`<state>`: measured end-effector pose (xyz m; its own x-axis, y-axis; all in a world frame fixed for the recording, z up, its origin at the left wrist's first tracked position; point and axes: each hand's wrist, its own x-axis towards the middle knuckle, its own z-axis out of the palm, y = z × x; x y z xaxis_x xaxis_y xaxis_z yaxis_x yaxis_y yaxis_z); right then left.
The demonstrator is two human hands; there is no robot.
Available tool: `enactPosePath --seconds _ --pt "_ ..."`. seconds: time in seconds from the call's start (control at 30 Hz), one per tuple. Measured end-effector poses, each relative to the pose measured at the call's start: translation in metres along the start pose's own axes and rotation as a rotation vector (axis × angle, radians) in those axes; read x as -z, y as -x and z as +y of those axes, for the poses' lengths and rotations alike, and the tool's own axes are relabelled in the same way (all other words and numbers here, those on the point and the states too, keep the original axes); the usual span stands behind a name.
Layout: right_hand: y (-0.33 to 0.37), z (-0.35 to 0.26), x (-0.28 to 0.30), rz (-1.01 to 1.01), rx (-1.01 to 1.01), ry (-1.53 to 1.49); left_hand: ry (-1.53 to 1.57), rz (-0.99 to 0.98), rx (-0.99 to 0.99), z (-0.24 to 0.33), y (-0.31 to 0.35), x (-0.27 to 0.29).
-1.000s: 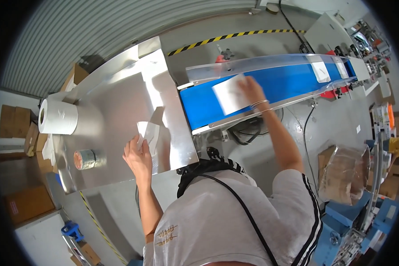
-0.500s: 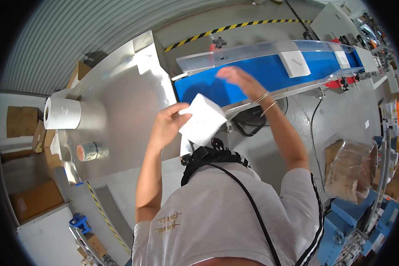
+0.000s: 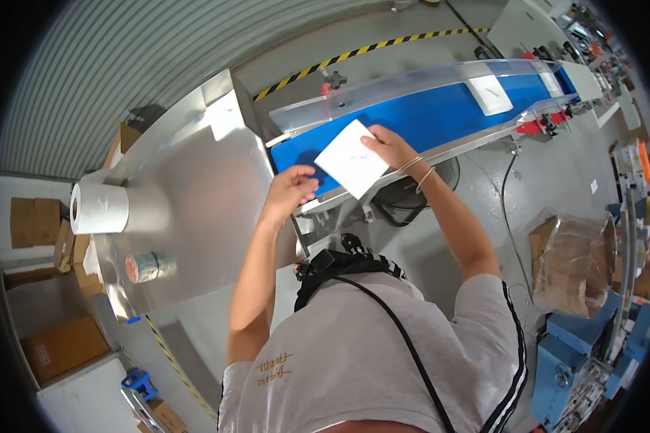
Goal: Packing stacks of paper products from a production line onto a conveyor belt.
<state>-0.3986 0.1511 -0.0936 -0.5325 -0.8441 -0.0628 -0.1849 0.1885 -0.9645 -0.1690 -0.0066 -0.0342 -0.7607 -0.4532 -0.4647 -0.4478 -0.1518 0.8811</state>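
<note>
Bright light, glare on metal table (image 3: 195,195), shadow on blue belt (image 3: 426,108), bowed edges

A black-striped grey T-shirt (image 3: 339,353) and pale bangles (image 3: 425,179) are worn

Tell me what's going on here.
A person's right hand grips a flat white square packet over the near end of a blue conveyor belt. The left hand is beside it, fingers loosely curled and holding nothing. Farther along the belt lie two more white packets. On the metal table to the left are a large white roll and a smaller roll.
</note>
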Motion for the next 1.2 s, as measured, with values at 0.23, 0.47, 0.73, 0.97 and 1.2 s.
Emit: enactPosePath --seconds 0.23,0.47,0.73,0.97,1.2 --pt "-0.037 0.049 0.111 0.456 -0.128 0.533 0.036 0.172 -0.014 -0.053 0.033 0.021" --pt "-0.014 0.047 0.148 0.948 -0.275 1.009 0.055 0.245 -0.059 -0.088 0.048 0.030" --pt "0.126 0.133 0.023 1.321 -0.167 0.572 0.132 0.301 -0.228 -0.103 0.047 0.026" --pt "0.244 0.243 -0.202 0.403 -0.883 0.407 -0.056 0.163 -0.508 -0.128 0.030 0.043" --pt "0.334 0.268 -0.327 0.344 -1.173 0.232 -0.484 0.031 -0.842 -0.132 0.037 0.032"
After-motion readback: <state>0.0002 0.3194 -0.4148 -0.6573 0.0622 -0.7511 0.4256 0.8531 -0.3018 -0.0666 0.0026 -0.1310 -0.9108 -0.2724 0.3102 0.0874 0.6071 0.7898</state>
